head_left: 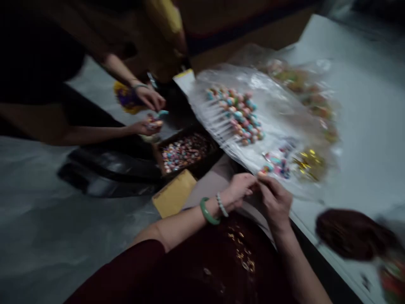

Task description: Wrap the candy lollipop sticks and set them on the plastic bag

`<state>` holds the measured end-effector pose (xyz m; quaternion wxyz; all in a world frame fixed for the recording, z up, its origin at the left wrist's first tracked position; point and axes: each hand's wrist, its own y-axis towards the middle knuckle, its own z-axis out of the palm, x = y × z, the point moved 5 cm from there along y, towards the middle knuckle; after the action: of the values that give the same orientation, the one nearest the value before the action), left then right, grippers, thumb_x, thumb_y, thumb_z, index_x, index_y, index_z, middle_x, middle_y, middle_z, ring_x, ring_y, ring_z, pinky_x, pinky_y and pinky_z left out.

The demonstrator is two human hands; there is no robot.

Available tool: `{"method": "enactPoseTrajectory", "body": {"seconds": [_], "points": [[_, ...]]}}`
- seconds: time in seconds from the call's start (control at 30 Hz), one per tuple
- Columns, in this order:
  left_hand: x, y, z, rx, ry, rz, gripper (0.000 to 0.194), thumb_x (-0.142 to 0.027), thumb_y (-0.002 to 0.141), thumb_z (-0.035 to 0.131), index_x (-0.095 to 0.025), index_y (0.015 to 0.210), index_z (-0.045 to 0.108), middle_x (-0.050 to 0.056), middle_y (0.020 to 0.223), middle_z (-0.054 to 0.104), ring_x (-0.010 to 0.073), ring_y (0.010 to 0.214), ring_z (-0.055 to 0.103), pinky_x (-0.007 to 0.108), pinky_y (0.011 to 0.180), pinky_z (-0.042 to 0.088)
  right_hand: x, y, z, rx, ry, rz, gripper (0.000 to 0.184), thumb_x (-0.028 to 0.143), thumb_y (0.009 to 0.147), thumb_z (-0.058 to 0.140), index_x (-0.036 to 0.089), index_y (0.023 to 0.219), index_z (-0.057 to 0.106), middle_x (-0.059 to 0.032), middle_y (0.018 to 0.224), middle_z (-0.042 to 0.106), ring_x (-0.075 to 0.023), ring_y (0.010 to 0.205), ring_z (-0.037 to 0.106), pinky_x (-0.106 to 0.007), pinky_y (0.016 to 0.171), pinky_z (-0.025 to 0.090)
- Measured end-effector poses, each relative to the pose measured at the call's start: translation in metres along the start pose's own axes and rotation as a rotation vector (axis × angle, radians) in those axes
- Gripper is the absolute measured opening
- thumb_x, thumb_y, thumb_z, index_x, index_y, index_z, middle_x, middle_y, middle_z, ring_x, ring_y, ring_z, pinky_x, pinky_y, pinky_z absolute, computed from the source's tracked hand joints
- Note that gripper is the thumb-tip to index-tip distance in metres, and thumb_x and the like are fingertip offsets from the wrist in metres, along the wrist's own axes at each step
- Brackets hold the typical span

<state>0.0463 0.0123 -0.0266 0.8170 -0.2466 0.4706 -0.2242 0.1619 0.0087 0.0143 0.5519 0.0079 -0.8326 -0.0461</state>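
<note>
My left hand [242, 188], with a green bangle [209, 212] and a beaded bracelet [222, 204] on its wrist, is closed in a pinch. My right hand [276, 197] pinches right against it, fingertip to fingertip. What lies between the fingers is too small and blurred to make out. Just beyond them, small coloured beads [266, 169] show; whether they are held or lie on the plastic I cannot tell. A small pile of colourful pieces [280, 162] and shiny gold bits [308, 164] sit on the clear plastic sheet [278, 105]. Several gold rings [242, 249] rest on my dark lap.
Rows of pastel bead strands [240, 114] lie on the plastic on the white table [363, 126]. At left, a co-worker's hands [152, 109] hold small colourful items above a box [160, 158] of mixed beads. A yellow card [174, 193] and a dark brown bundle [351, 234] are nearby.
</note>
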Motion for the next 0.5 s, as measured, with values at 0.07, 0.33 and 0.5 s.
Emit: {"method": "enactPoseTrajectory", "body": {"seconds": [0.07,0.33,0.5], "points": [[0.001,-0.001,0.005,0.051,0.003,0.017,0.024,-0.028,0.072,0.070,-0.014,0.064,0.053,-0.005,0.054,0.047,0.0004,0.041,0.031,0.018,0.041,0.016,-0.015,0.000,0.001,-0.067,0.084,0.058,0.018,0.033,0.078,0.062,0.022,0.085,0.073,-0.0045,0.089,0.074,-0.0210,0.084,0.067,-0.034,0.082,0.051],[0.016,-0.004,0.017,0.087,0.064,0.077,0.024,-0.027,0.070,0.070,-0.014,0.064,0.050,-0.005,0.054,0.048,0.0004,0.039,0.032,0.018,0.041,0.017,-0.035,-0.011,-0.006,-0.081,0.272,0.173,0.017,0.031,0.077,0.061,0.021,0.083,0.074,-0.0024,0.081,0.073,-0.0179,0.076,0.064,-0.030,0.073,0.049],[0.014,-0.005,0.013,0.130,0.098,0.140,0.032,-0.036,0.067,0.075,-0.013,0.065,0.052,-0.004,0.057,0.050,0.0011,0.043,0.034,0.018,0.042,0.020,-0.041,-0.011,-0.003,-0.099,0.254,0.148,0.017,0.030,0.077,0.061,0.020,0.084,0.072,-0.0029,0.089,0.074,-0.0185,0.083,0.065,-0.031,0.079,0.050]]}}
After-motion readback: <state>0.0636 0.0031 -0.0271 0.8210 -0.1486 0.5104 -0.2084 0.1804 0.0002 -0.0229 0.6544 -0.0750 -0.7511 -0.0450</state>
